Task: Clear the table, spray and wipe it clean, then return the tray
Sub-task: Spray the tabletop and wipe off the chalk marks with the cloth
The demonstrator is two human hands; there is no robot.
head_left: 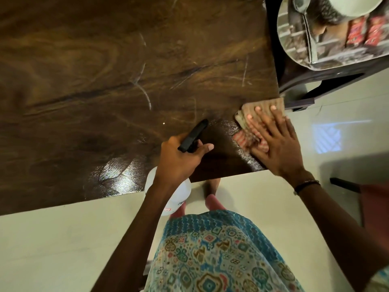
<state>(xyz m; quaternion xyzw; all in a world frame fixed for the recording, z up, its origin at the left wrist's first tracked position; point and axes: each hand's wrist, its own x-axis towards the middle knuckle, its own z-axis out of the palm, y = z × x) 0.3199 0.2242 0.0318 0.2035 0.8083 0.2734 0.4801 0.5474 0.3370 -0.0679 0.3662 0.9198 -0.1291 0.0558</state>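
The right hand [273, 142] is pressed flat, fingers spread, on a folded cloth [255, 123] at the near right corner of the dark wooden surface [105, 70]; the cloth is pinned under the palm rather than pinched, and its far edge reaches the corner of the surface. The left hand [179, 157] is closed around the neck of a white spray bottle [168, 192], the black nozzle [194, 134] being pointed forward and slightly rightward, toward the patch just left of the cloth. The bottle body hangs below the left hand, off the near edge of the surface. A wet sheen is seen between the two hands and also to the left of the left hand, so spraying is judged to be done at least along this near edge, with wiping in hand. The unwiped expanse lies ahead and to the left of the right hand, its long run stretching leftward across the view; the cloth would therefore be swept from the right corner toward and past the left hand, which may need lifting clear. The tray [294, 39], round and shiny, is set well beyond the right hand on a dark seat [328, 81] off the surface, bearing a spoon [303, 13], a white dish [353, 5] and red packets [366, 32]. Its return is judged the last step, with the right hand the nearer.
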